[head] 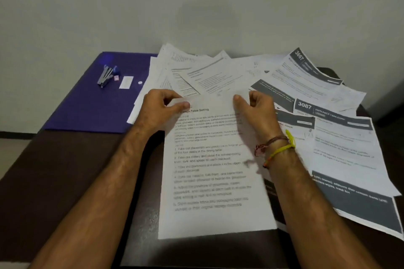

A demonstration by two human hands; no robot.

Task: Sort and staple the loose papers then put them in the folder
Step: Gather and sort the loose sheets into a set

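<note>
- Fingers (182, 105) of your left hand (159, 109) are curling round the top-left corner of the printed sheet (209, 170), thumb tip lying on its face, pinching it.
- Your right hand (256, 108) is gripping the same sheet's top edge at about 1 o'clock from its middle, thumb pressing on top, other fingers curled behind; can't tell how far they're tucked under.
- Both hands are sitting close together at the sheet's far end, not touching each other.
- Sheet is lying portrait at centre, heading ending "Table Setting", numbered lines below; lower text blurred.
- Loose papers (214, 72) are fanning out at 12 o'clock of the sheet, overlapping each other, some tucked under it.
- Grey-banded forms (341, 137) are spreading at 2 to 4 o'clock, numbers 3667 and 3087 readable, overlapping and running under your right forearm.
- Purple folder (87, 102) is lying flat at 10 o'clock, shut, its right edge covered by the paper pile.
- Stapler (106, 76) is resting on the folder's far part, well apart from your hands.
- Small staple box (117, 78) is sitting just beside the stapler at its 3 o'clock; white label (126, 82) just past that.
- Thread bands (277, 145), red-brown and yellow, are circling your right wrist.
- Dark table (54, 170) is carrying everything, pale wall (196, 6) behind.
</note>
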